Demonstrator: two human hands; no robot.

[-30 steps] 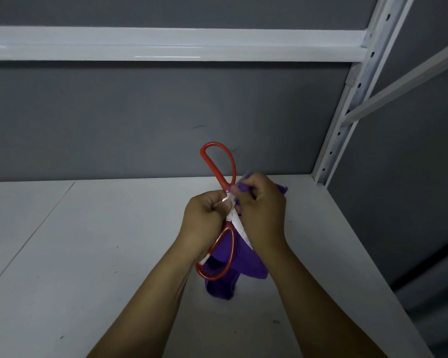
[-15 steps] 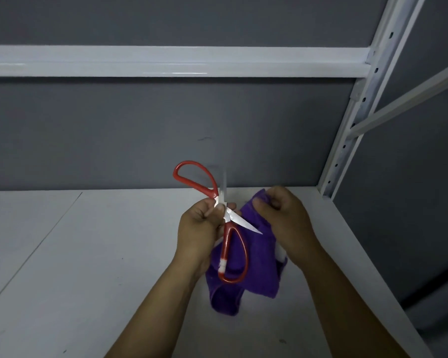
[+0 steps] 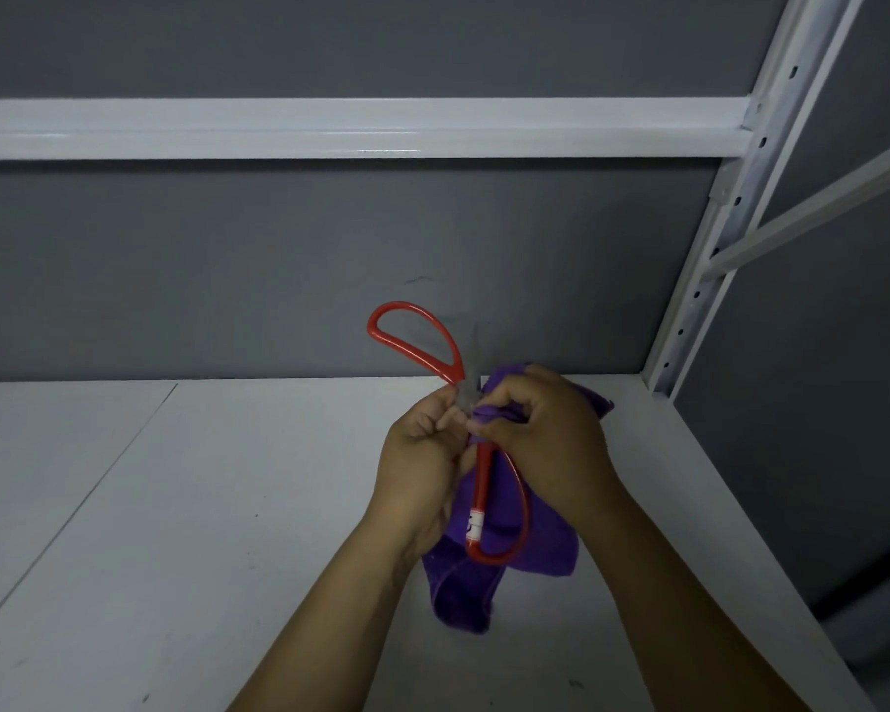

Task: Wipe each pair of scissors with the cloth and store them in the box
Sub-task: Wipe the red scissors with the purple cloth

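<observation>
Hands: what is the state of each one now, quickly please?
Left hand: closed, holds the red scissors near the pivot.
Right hand: closed, pinches the purple cloth.

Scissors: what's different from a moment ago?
The right hand brought the cloth back left and now pinches it onto the scissors beside the pivot. The left hand kept gripping them there, blades still open.

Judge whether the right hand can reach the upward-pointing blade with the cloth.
Probably yes: the right hand pinches the purple cloth beside the base of that blade, the left hand grips the scissors at the pivot, and nothing covers it.
</observation>
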